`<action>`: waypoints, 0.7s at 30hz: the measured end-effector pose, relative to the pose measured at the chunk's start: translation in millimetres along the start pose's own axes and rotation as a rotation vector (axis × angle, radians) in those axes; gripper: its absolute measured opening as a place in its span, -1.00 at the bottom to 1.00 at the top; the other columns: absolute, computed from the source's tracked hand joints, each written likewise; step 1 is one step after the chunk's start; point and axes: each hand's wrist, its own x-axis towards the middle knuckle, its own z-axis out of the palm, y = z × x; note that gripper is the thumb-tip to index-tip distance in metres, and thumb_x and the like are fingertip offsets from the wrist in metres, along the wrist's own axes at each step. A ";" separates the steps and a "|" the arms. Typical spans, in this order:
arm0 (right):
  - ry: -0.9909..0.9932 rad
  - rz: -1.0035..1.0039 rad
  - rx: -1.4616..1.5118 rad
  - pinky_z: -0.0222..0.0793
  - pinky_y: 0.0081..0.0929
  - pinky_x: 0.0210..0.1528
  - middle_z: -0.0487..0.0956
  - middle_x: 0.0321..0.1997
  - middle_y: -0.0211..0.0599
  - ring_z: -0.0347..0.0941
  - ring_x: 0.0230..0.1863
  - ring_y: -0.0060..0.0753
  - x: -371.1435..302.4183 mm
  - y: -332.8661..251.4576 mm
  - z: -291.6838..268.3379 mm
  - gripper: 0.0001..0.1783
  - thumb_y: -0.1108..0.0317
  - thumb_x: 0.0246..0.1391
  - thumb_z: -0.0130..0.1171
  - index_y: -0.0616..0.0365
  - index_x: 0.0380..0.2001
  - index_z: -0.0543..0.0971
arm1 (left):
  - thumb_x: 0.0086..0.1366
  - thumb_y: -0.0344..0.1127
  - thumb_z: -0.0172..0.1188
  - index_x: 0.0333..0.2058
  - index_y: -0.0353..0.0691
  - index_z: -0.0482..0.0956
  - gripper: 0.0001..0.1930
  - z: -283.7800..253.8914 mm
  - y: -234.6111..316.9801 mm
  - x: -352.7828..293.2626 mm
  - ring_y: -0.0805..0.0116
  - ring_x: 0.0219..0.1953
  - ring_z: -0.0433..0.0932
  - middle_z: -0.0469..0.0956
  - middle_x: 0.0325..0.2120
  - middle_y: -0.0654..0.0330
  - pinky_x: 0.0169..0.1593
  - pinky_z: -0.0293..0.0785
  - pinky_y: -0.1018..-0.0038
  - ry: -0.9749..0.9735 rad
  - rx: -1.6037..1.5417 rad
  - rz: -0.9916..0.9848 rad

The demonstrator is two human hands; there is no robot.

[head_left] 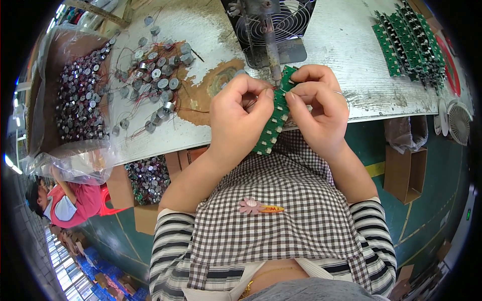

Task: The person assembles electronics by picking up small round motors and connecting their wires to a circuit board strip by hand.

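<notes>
A strip of green circuit boards (273, 125) with small white connectors slants between my hands above the bench's front edge. My right hand (321, 105) pinches its upper part, thumb and fingers closed on it. My left hand (238, 113) is curled beside the strip, its thumb and forefinger pinching thin red wires close to the board's edge. The wire ends are too small to make out. Just above the fingertips hangs the tip of a soldering iron (273, 57) on a stand. A round metal motor (240, 73) shows partly behind my left hand.
Loose small motors (160, 75) with red wires lie left on the worn white bench (336, 50). A plastic-lined box (45, 95) of motors stands further left. A black fan (288, 20) sits behind the iron. Green boards (409, 45) are stacked right. A person (75, 203) sits lower left.
</notes>
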 end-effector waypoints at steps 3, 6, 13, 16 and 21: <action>0.003 0.057 0.049 0.38 -0.69 -0.50 0.47 -0.20 -0.10 0.44 -0.52 -0.59 -6.4 -4.4 1.0 -0.91 0.64 -0.10 0.19 0.32 -0.48 0.49 | 0.23 -0.51 0.13 -0.37 -0.36 0.48 -0.96 -2.3 -2.5 -4.8 0.67 -0.40 0.44 0.56 -0.34 0.22 -0.31 0.38 0.72 -0.014 0.085 -0.029; 0.032 0.199 0.149 0.46 -0.68 -0.46 0.46 -0.18 -0.10 0.45 -0.47 -0.58 -13.0 -8.0 2.7 -0.92 0.64 -0.08 0.18 0.33 -0.47 0.48 | 0.17 -0.49 0.16 -0.45 -0.34 0.48 -0.94 2.4 -7.3 -6.3 0.71 -0.55 0.36 0.53 -0.51 0.29 -0.50 0.29 0.69 0.031 0.046 0.022; 0.025 0.196 0.171 0.48 -0.69 -0.46 0.46 -0.19 -0.10 0.47 -0.40 -0.55 -12.4 -9.2 5.7 -0.92 0.65 -0.06 0.16 0.33 -0.46 0.47 | 0.17 -0.48 0.18 -0.41 -0.32 0.51 -0.95 -4.7 -16.4 -7.0 0.70 -0.57 0.29 0.50 -0.52 0.33 -0.52 0.21 0.70 0.017 0.037 0.122; 0.031 0.205 0.147 0.48 -0.69 -0.48 0.47 -0.20 -0.11 0.47 -0.40 -0.56 -12.8 -8.4 1.3 -0.92 0.65 -0.05 0.17 0.34 -0.45 0.47 | 0.17 -0.47 0.19 -0.40 -0.31 0.52 -0.95 -0.2 -15.1 -6.4 0.70 -0.57 0.27 0.49 -0.52 0.35 -0.51 0.20 0.70 0.006 0.049 0.143; 0.029 0.210 0.127 0.47 -0.69 -0.49 0.48 -0.21 -0.13 0.47 -0.41 -0.57 -10.5 -8.5 5.1 -0.93 0.64 -0.04 0.17 0.34 -0.44 0.48 | 0.16 -0.49 0.18 -0.41 -0.32 0.51 -0.96 -2.8 -19.0 -5.6 0.63 -0.56 0.34 0.53 -0.46 0.26 -0.52 0.25 0.66 0.035 0.096 0.220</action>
